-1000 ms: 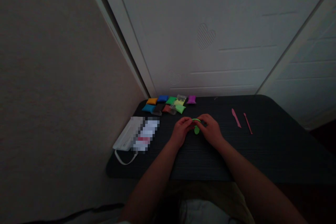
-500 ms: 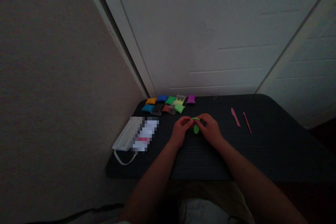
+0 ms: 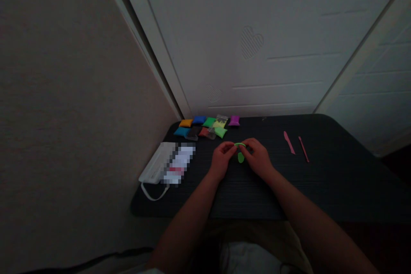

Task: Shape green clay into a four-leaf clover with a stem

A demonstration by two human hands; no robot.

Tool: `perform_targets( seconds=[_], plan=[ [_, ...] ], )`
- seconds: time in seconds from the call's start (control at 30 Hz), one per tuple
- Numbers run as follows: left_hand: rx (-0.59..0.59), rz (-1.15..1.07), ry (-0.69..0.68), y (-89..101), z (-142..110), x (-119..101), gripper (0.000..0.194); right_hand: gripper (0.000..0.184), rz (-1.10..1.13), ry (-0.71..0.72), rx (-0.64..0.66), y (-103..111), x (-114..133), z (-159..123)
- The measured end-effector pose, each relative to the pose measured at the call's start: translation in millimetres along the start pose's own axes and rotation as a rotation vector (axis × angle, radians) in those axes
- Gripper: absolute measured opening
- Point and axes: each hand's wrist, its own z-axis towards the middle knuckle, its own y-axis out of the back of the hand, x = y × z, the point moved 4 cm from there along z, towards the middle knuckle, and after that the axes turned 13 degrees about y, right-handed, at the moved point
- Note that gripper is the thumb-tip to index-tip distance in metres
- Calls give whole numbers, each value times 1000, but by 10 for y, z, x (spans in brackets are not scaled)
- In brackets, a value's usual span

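Between my two hands is a thin, curved strip of light green modelling clay (image 3: 239,144). My left hand (image 3: 222,156) pinches its left end between thumb and fingers. At the other end, my right hand (image 3: 257,155) has its fingertips closed on the strip. Just below the fingertips, a flat green oval piece (image 3: 240,157) lies on the dark table (image 3: 250,197), close to my right thumb. The fingers partly cover the strip's ends.
Several coloured clay packets (image 3: 199,119) lie along the table's back edge, with a purple packet (image 3: 234,120) apart from them. A pink plastic knife (image 3: 289,142) and a thin pink stick tool (image 3: 303,149) lie right. A white mask-like item (image 3: 157,165) and a blurred card (image 3: 180,165) are left.
The view has shifted very slightly. Both hands keep their pinch on the green strip in nearly the same place, and the oval piece lies as before.
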Motion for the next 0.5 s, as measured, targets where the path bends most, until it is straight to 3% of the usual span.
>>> perform_targets(
  seconds=[0.5],
  plan=[
    [-164,316,-186,23,-51,-56,20,15,9,-2,23,0,8,3]
  ],
)
